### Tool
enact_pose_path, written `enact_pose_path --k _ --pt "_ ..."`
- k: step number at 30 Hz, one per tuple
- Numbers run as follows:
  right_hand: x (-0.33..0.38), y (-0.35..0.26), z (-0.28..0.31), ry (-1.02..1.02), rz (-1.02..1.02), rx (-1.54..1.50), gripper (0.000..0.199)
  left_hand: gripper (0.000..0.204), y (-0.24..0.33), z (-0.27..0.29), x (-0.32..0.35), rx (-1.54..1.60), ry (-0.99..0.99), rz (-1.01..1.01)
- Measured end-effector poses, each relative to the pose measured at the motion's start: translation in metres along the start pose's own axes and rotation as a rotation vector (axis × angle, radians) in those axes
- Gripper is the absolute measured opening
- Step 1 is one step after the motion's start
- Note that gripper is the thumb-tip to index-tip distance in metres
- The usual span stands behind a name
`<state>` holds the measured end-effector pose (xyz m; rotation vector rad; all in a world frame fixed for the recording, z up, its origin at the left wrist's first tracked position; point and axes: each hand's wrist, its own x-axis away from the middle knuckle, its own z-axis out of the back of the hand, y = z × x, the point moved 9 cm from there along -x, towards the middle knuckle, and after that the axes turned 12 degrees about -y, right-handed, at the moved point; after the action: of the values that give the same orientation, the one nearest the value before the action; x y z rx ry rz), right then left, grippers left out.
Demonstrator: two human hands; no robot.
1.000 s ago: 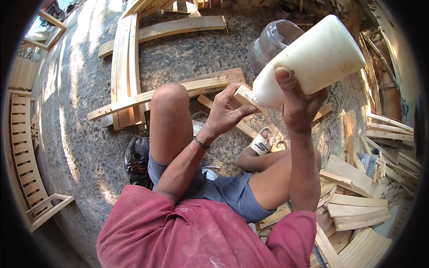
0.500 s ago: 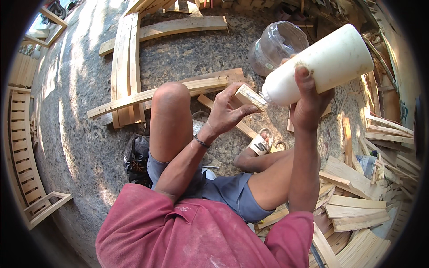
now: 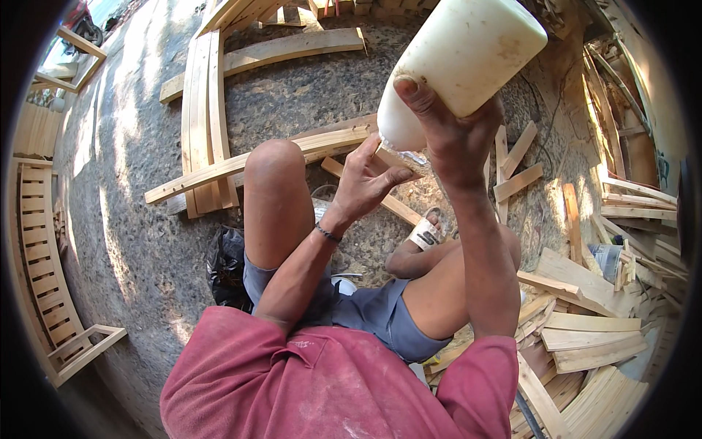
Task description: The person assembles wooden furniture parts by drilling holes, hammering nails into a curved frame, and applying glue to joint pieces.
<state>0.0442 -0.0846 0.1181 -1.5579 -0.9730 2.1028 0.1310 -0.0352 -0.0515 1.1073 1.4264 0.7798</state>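
My right hand (image 3: pixel 461 143) grips a big white plastic bottle (image 3: pixel 468 58), tipped with its neck down and its base up to the right. Pinched between the thumb and fingers of my left hand (image 3: pixel 363 183) is a wooden piece (image 3: pixel 391 162), its end facing up. White glue (image 3: pixel 417 156) lies wet along that end. The bottle's mouth is right at the wood's end, by my left fingertips; whether it touches cannot be made out. Part of the wood is hidden by my left hand.
Long wooden strips (image 3: pixel 270 159) cross stacked boards (image 3: pixel 199 110) ahead to the left. A slatted wooden frame (image 3: pixel 45 263) stands at far left. Wood offcuts (image 3: pixel 592 340) pile up on the right. A black plastic bag (image 3: pixel 228 267) sits beside my left knee.
The bottle has swung left and is tipped more steeply, its mouth shifting from the near right to the far left part of the wood's end. More white glue shows there.
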Motion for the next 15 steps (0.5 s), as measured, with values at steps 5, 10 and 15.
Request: enact_pose_path --k 5,10,15 --pt "0.002 0.01 0.038 0.15 -0.181 -0.121 0.042 0.052 -0.012 -0.003 0.002 0.099 -0.008 0.048" --pt "0.033 -0.019 0.139 0.459 -0.266 -0.521 0.048 0.036 -0.039 0.001 0.01 0.068 -0.008 0.112" --pt "0.138 -0.109 0.256 0.821 -0.149 -0.149 0.073 0.041 -0.039 0.011 0.012 -0.009 0.021 0.067"
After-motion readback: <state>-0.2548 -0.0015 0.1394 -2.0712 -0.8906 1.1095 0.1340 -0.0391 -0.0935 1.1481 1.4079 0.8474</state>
